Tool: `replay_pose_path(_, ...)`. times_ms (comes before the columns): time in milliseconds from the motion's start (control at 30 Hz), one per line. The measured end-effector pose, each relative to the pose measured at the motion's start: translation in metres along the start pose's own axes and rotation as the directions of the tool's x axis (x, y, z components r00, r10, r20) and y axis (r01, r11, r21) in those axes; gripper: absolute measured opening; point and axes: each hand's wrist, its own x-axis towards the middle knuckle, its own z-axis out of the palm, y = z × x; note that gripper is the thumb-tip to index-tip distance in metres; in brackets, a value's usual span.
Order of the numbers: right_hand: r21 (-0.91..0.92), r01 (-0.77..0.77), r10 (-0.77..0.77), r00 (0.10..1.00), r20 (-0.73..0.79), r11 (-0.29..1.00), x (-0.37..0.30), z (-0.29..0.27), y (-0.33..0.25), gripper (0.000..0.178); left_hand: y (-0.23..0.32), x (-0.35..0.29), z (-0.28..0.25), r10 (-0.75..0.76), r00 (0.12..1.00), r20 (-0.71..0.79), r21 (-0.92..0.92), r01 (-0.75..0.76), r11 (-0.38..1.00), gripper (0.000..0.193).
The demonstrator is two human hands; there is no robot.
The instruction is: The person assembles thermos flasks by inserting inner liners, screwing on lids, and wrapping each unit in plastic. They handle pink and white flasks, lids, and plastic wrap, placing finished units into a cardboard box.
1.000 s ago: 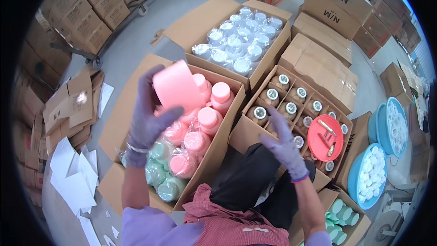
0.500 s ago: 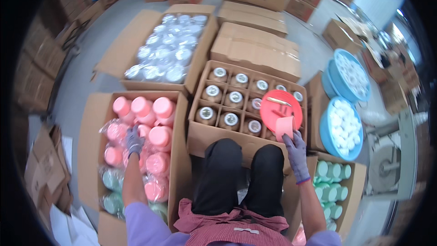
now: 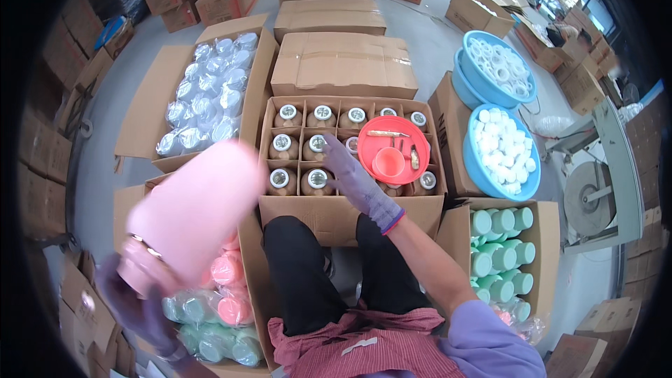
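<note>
My left hand (image 3: 136,308), gloved, is wrapped round the narrower end of a large pink flask (image 3: 199,210). The flask is raised and tilted above the left carton, close to the camera and blurred by motion. Gloved too, my right hand (image 3: 357,182) has its fingers spread and holds nothing. It hovers over the divided carton (image 3: 329,210), beside several silver-capped containers (image 3: 318,179) standing in its cells. Right of that hand, a round pink-red tray (image 3: 409,133) rests on the carton. On it are a pink cup (image 3: 388,162) and a few small tools (image 3: 415,157).
More wrapped pink flasks (image 3: 234,310) and green ones fill the left carton. Behind it stands a carton of clear-wrapped items (image 3: 210,94). At right are blue basins (image 3: 467,161) of white parts and a carton of green flasks (image 3: 502,259). Closed cartons (image 3: 343,63) stand ahead.
My left hand has come up from the left carton with a pink flask. My right hand has let go of the pink cup, now on the tray, and moved left. The view has shifted.
</note>
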Motion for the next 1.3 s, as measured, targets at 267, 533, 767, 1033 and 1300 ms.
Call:
replay_pose_path(267, -0.344, 0.480, -0.455, 0.877, 0.157, 0.807, -0.073, -0.058, -0.063, 0.033, 0.001, -0.095, 0.160, -0.253, 0.707, 0.661, -0.485, 0.659, 0.575, 0.043)
replay_pose_path(533, -0.178, 0.186, -0.125, 0.943, 0.307, 0.966, -0.146, -0.117, -0.038, 0.039, 0.039, -0.095, 0.201, 0.192, 0.630, 0.753, -0.581, 0.499, 0.643, 0.037)
replay_pose_path(767, -0.323, 0.450, -0.178, 0.770, 0.613, 0.833, -0.120, -0.099, -0.088, 0.050, 0.051, -0.111, 0.211, -0.095, 0.610, 0.787, -0.498, 0.718, 0.485, 0.054)
replay_pose_path(1033, -0.294, 0.277, -0.112, 0.873, 0.474, 0.915, -0.116, -0.118, -0.087, 0.065, 0.064, -0.090, 0.212, -0.030, 0.655, 0.755, -0.544, 0.652, 0.528, 0.042)
replay_pose_path(1300, -0.277, 0.239, -0.083, 0.875, 0.477, 0.931, -0.120, -0.124, -0.082, 0.065, 0.049, -0.086, 0.199, 0.015, 0.604, 0.797, -0.501, 0.647, 0.575, 0.065)
